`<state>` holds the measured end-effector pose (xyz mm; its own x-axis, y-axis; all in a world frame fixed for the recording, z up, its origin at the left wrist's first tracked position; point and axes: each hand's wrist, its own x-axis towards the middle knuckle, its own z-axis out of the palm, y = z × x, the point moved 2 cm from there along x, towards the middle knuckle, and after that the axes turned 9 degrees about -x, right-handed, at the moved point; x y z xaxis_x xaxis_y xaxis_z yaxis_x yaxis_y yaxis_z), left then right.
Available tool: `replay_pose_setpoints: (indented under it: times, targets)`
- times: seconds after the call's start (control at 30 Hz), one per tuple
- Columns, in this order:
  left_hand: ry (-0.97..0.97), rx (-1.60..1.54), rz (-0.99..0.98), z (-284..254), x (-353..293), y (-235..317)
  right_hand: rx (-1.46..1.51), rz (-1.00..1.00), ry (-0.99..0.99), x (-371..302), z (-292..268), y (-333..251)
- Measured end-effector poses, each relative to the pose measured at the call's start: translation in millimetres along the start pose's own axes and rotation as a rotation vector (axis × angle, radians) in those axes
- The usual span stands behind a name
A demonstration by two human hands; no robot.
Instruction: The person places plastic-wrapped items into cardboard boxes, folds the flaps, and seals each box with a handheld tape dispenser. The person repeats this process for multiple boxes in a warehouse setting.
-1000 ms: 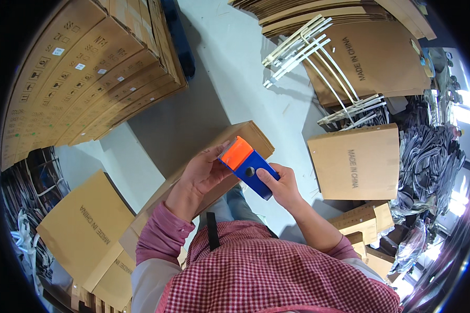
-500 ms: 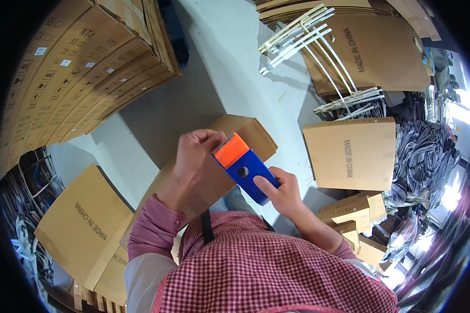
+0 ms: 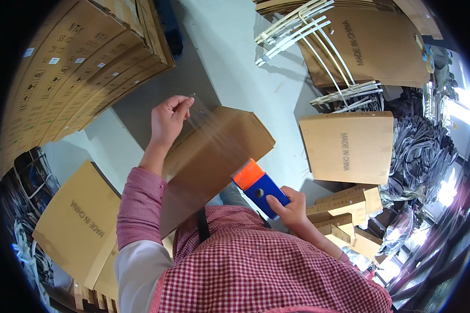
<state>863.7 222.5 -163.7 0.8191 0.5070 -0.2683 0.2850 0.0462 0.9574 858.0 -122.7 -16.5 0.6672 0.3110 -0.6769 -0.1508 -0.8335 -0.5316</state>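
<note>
Pinched between the thumb and fingers of my left hand (image 3: 169,117) is the loose end of some clear packing tape (image 3: 214,128). The strip stretches down to the right, over a long brown cardboard box (image 3: 209,154), to a blue and orange tape dispenser (image 3: 260,190). My right hand (image 3: 292,206) grips the dispenser's blue body, thumb on top near its round hole. The box stands in front of my apron, tilted across the view. Part of it is hidden behind my left arm.
A tall stack of printed cartons (image 3: 83,68) rises at the far left. White metal frames (image 3: 324,57) lean against a large carton at the far right. Another carton (image 3: 347,148) and dark bundled material (image 3: 423,151) are on the right; a carton (image 3: 78,224) stands at the left.
My left hand has moved up and left from the dispenser, drawing out a strip of tape. My right hand has shifted the dispenser slightly right and down.
</note>
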Motion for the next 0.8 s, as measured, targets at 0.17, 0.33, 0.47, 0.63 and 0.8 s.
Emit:
replay_pose_setpoints:
  times: [0.17,0.33,0.47,0.63,0.8]
  targets:
    - [-0.107,-0.072,-0.151,12.5,6.0,-45.1,-0.017,0.130,-0.008,12.2,9.5,9.5]
    - [-0.329,-0.370,-0.310,44.5,-17.5,-112.5,-0.026,0.135,-0.037,14.7,16.9,41.1]
    - [-0.389,0.112,-0.242,63.2,-43.6,-138.4,0.031,0.136,-0.046,9.4,18.7,61.5]
    - [-0.325,0.552,-0.462,65.2,-38.4,-141.2,0.062,0.090,-0.018,4.9,20.2,69.8]
    - [-0.674,0.247,-0.345,90.4,-14.7,-145.8,0.043,0.011,-0.015,7.0,21.2,66.3]
